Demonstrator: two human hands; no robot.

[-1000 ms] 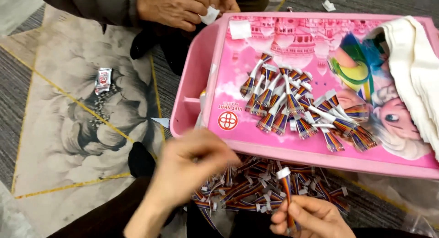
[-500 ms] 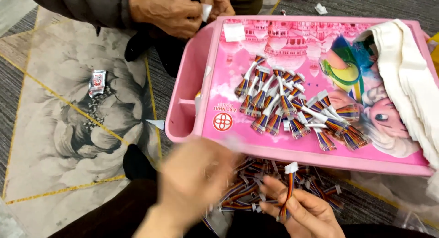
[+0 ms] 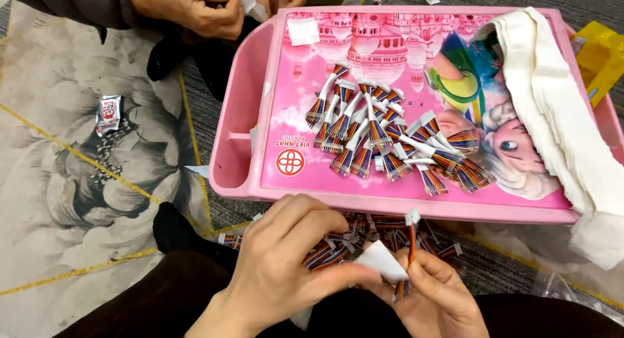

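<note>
Below the pink tray (image 3: 242,149), your left hand (image 3: 286,260) has come in from a moment ago and now pinches a white paper slip (image 3: 382,260). Your right hand (image 3: 432,292) grips the upright wire harness (image 3: 411,237), and the slip meets it.

The left hand (image 3: 286,260) covers part of the loose cable pile (image 3: 364,231). The frame's top edge cuts off the other person's hands (image 3: 195,10), and the yellow box (image 3: 601,55) is cropped at right.
</note>
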